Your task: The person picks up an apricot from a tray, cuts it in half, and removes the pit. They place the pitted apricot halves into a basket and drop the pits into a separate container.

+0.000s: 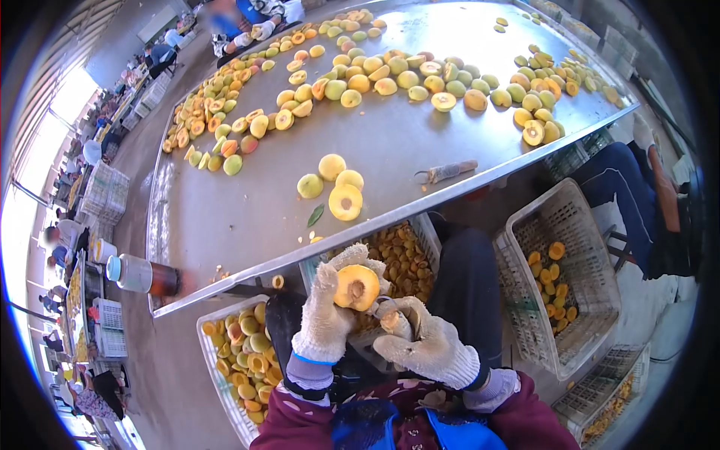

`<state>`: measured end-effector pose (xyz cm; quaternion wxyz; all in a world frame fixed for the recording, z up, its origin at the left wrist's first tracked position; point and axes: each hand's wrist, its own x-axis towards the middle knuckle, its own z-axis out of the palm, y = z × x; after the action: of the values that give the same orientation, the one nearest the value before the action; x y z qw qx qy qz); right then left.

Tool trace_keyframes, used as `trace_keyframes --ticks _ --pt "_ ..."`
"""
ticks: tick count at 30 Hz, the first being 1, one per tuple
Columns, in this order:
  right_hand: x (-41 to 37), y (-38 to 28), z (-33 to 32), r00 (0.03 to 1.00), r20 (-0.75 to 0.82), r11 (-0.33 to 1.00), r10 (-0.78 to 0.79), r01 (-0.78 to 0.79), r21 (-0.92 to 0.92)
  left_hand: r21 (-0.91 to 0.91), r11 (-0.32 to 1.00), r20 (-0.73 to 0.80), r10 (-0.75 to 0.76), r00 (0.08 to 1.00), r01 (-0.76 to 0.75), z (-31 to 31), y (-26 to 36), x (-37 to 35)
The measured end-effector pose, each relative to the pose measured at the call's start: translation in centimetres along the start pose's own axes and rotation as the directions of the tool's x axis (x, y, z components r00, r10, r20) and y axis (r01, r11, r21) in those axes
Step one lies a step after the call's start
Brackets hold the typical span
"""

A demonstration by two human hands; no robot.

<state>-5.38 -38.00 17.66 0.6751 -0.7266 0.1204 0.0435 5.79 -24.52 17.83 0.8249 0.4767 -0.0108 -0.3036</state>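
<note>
My left hand (330,311), in a knitted work glove, grips a halved yellow peach (357,288) with its cut face and reddish-brown center turned up. In my gloved right hand (435,345) is a pitting knife (396,324) with a thick, worn handle; its thin curved metal end lies close beside the peach half. Below both hands, between my knees, stands a crate of small orange-brown pieces (401,259). Just beyond, on the metal table (262,202), a cut peach half (345,202) lies face up near a few other peaches (331,166).
A second pitting knife (448,172) and a green leaf (316,215) lie near the table edge. Peach halves (360,82) spread across the table. Crates of peaches stand left (244,352) and right (555,277). A jar (142,274) sits at the left corner. Other people sit nearby.
</note>
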Motion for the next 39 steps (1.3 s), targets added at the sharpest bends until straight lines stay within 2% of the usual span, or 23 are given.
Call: trace_keyframes --ticks 1,2,4,11,13,14,16,17,19,21,22,25,27,28,30,31,33,34,35,36,37,38,39 --pt "-0.1 -0.3 0.2 0.995 -0.045 0.988 -0.085 0.079 -0.135 0.01 1.0 0.008 -0.021 1.0 0.021 0.0 -0.1 -0.4" --pt "-0.1 -0.2 0.2 0.996 -0.044 0.988 -0.08 0.074 -0.133 0.02 0.999 0.018 -0.044 0.999 0.044 -0.1 -0.2 -0.8" --pt "0.0 0.1 0.2 0.989 -0.016 0.917 -0.149 0.132 -0.376 0.009 0.999 0.049 -0.051 0.998 0.051 -0.4 -0.6 -1.3" --pt "-0.3 0.2 0.6 0.992 0.034 0.919 -0.123 0.127 -0.373 0.172 0.984 -0.031 0.045 0.999 -0.039 0.7 -1.0 -2.8" --pt "-0.5 0.4 0.7 0.979 0.004 0.927 -0.202 0.192 -0.321 0.203 0.978 -0.026 0.062 0.998 -0.056 0.9 -1.3 -3.1" --pt "-0.6 0.2 0.6 0.98 0.002 0.928 -0.2 0.19 -0.321 0.137 0.989 -0.028 0.064 0.998 -0.06 0.9 -1.6 -3.4" --pt "-0.7 -0.9 0.2 0.994 0.109 0.973 -0.003 0.028 -0.228 0.072 0.995 -0.032 0.064 0.997 -0.062 1.1 -2.1 -3.7" --pt "-0.6 -1.3 0.0 0.994 0.108 0.974 -0.001 0.026 -0.226 0.144 0.981 -0.021 0.136 0.99 -0.132 1.3 -2.4 -3.9" --pt "-0.6 -1.7 -0.3 0.936 0.281 0.969 0.211 -0.238 0.066 0.213 0.957 -0.005 0.204 0.979 -0.198 1.5 -2.7 -3.9" --pt "-0.4 -0.6 -0.2 0.909 0.355 0.94 0.218 -0.293 0.173 0.293 0.899 0.051 0.326 0.944 -0.326 1.7 -2.8 -3.9" --pt "-0.4 -0.2 -0.2 0.88 0.425 0.897 0.211 -0.348 0.274 0.294 0.9 0.052 0.322 0.945 -0.323 1.9 -2.6 -3.9" --pt "-0.1 -0.1 -0.4 0.82 0.507 0.831 0.265 -0.461 0.312 0.363 0.885 0.072 0.284 0.956 -0.291 2.4 -1.3 -3.6" --pt "-0.2 -0.1 -0.7 0.799 0.551 0.793 0.241 -0.49 0.363 0.405 0.906 0.03 0.122 0.992 -0.123 2.5 -0.8 -3.4" --pt "-0.2 -0.1 -0.9 0.777 0.592 0.752 0.211 -0.517 0.41 0.405 0.906 0.03 0.12 0.992 -0.122 2.6 -0.8 -3.3" --pt "-0.2 0.2 -1.2 0.761 0.609 0.739 0.223 -0.539 0.404 0.666 0.643 0.164 0.368 0.915 -0.378 3.0 -0.8 -3.0" --pt "-0.3 0.3 -1.2 0.743 0.627 0.727 0.235 -0.562 0.394 0.667 0.644 0.163 0.364 0.917 -0.374 3.1 -0.6 -2.9" --pt "-0.4 0.8 -1.3 0.725 0.658 0.678 0.205 -0.59 0.438 0.781 0.527 0.223 0.267 0.938 -0.335 3.2 0.5 -2.3" --pt "-0.5 1.0 -1.3 0.705 0.688 0.624 0.173 -0.619 0.477 0.781 0.528 0.221 0.264 0.939 -0.332 3.1 0.8 -2.2" --pt "-0.7 1.1 -1.4 0.703 0.689 0.62 0.175 -0.622 0.478 0.709 0.681 0.16 0.096 0.982 -0.182 3.0 1.0 -2.2" --pt "-0.8 1.2 -1.6 0.66 0.737 0.533 0.146 -0.68 0.504 0.612 0.791 0.126 -0.08 0.989 -0.014 3.0 1.2 -2.2" --pt "-0.8 1.2 -1.8 0.618 0.778 0.44 0.11 -0.732 0.52 0.643 0.765 0.122 -0.055 0.991 -0.037 3.4 1.3 -2.3" --pt "-0.7 1.6 -1.8 0.618 0.778 0.438 0.111 -0.734 0.52 0.643 0.765 0.121 -0.057 0.991 -0.035 3.2 1.2 -2.2" --pt "-0.6 2.1 -1.7 0.627 0.779 0.388 -0.015 -0.714 0.582 0.722 0.624 0.301 0.105 0.948 -0.299 3.0 1.3 -1.9"
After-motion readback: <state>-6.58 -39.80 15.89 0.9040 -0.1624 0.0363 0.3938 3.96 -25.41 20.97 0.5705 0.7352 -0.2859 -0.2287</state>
